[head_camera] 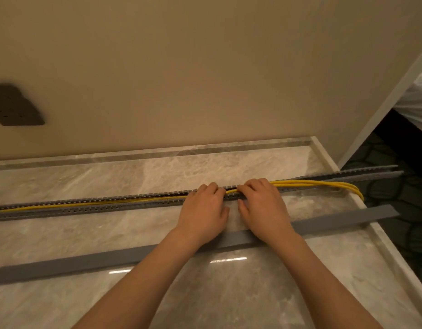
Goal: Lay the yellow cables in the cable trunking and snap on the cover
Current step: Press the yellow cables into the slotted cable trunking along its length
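Your left hand (203,210) and right hand (263,210) grip the cables (300,184) at the trunking's (86,207) middle. It runs left-right; the cables ride above its right part, nearest your right hand. The cover (86,260) lies along its near side.

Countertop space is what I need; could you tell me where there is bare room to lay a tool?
Free: the marble countertop strip between wall and trunking, the left stretch between trunking and cover, and the near area in front of the cover. Crowded: the middle, where left hand and right hand meet over the yellow cables.
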Demonstrator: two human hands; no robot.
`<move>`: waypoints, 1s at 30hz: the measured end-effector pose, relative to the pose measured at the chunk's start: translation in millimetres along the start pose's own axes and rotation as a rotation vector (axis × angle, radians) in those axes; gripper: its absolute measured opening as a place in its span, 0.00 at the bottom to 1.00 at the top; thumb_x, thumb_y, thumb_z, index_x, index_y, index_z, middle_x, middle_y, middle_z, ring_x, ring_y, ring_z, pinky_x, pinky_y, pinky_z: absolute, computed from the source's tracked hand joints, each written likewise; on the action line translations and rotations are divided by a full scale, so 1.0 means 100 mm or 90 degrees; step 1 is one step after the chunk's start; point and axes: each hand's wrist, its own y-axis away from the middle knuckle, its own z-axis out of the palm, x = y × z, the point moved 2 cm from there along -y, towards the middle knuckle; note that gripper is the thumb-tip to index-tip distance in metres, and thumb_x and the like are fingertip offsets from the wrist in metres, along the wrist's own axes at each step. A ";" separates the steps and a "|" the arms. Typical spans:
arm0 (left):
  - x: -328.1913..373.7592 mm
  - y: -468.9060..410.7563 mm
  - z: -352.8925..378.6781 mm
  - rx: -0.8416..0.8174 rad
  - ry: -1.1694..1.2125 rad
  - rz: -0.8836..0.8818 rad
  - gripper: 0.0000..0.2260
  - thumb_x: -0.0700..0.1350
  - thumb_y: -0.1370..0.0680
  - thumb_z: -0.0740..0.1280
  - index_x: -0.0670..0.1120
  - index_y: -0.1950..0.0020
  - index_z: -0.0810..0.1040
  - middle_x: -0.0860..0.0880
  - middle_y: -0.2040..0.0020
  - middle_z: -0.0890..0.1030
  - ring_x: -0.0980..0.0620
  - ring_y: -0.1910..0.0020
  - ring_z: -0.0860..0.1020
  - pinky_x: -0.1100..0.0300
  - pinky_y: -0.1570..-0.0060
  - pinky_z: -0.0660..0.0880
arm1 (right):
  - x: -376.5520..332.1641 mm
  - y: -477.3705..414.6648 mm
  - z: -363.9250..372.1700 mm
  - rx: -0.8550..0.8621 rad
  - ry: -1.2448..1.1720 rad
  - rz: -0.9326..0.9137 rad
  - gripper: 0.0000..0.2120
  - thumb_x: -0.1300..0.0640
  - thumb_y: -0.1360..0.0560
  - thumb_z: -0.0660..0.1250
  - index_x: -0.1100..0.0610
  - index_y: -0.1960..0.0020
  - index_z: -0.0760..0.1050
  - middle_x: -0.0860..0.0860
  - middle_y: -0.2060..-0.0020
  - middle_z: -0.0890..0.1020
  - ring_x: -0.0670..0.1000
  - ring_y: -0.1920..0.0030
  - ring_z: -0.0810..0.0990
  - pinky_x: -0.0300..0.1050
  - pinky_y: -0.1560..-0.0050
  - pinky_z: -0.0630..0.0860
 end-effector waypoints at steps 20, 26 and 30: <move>-0.08 0.04 0.09 0.010 -0.016 0.037 0.15 0.48 0.23 0.56 0.47 0.38 0.72 0.49 0.41 0.72 0.47 0.43 0.70 0.54 0.48 0.67 | -0.19 0.07 -0.03 -0.120 -0.023 0.111 0.24 0.58 0.27 0.61 0.57 0.31 0.66 0.53 0.34 0.70 0.55 0.36 0.66 0.44 0.35 0.63; -0.09 0.07 0.14 0.042 -0.004 0.034 0.17 0.50 0.24 0.56 0.49 0.36 0.71 0.52 0.39 0.72 0.49 0.41 0.69 0.55 0.44 0.65 | -0.20 0.11 0.02 -0.081 -0.060 0.137 0.25 0.59 0.27 0.62 0.57 0.30 0.66 0.52 0.34 0.70 0.54 0.35 0.66 0.42 0.35 0.63; -0.06 0.11 0.10 0.054 -0.021 0.008 0.17 0.50 0.25 0.57 0.50 0.37 0.72 0.52 0.38 0.71 0.48 0.42 0.67 0.54 0.45 0.66 | -0.14 0.16 -0.02 -0.053 -0.149 0.134 0.25 0.64 0.28 0.62 0.57 0.31 0.68 0.53 0.33 0.71 0.52 0.32 0.66 0.39 0.33 0.59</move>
